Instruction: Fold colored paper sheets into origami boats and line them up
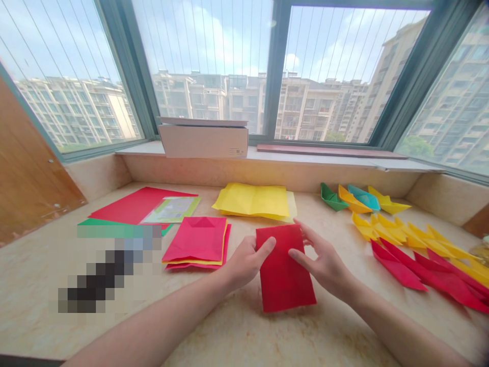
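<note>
A folded sheet of red paper (286,278) is held up over the counter between my two hands. My left hand (246,257) grips its left edge, thumb lying on the front and the other fingers behind. On the right edge, my right hand (324,257) pinches the sheet with its thumb on the front, its fingers partly hidden behind. Just left of my left hand lies a stack of folded red and yellow papers (196,239). Behind the red paper rest creased yellow sheets (252,200).
Paper boats stand at the right: a green boat (333,198), several yellow boats (401,232) and red boats (401,267). Flat red paper (139,204) and a clear packet (171,209) lie at the left, near a blurred-out patch (107,272). A white box (204,140) sits on the windowsill.
</note>
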`<control>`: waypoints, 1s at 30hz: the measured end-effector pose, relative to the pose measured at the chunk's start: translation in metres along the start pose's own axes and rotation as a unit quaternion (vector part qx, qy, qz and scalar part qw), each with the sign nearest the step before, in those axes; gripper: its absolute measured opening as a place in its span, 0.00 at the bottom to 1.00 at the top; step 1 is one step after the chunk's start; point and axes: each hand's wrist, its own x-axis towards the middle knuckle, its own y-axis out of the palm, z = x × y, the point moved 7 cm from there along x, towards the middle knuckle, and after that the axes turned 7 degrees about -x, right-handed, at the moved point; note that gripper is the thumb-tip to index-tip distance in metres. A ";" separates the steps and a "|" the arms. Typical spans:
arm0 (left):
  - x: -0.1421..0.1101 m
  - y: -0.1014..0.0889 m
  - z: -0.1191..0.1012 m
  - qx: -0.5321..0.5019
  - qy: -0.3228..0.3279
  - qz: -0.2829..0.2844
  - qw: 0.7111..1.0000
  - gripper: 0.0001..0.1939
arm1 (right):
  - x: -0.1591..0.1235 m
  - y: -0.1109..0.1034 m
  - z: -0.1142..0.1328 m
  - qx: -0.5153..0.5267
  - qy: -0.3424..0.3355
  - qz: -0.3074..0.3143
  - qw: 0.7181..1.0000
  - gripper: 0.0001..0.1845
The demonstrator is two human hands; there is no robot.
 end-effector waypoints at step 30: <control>-0.023 0.004 -0.063 0.322 0.303 -0.012 0.897 0.18 | -0.016 0.012 0.022 0.462 0.198 0.160 0.849 0.24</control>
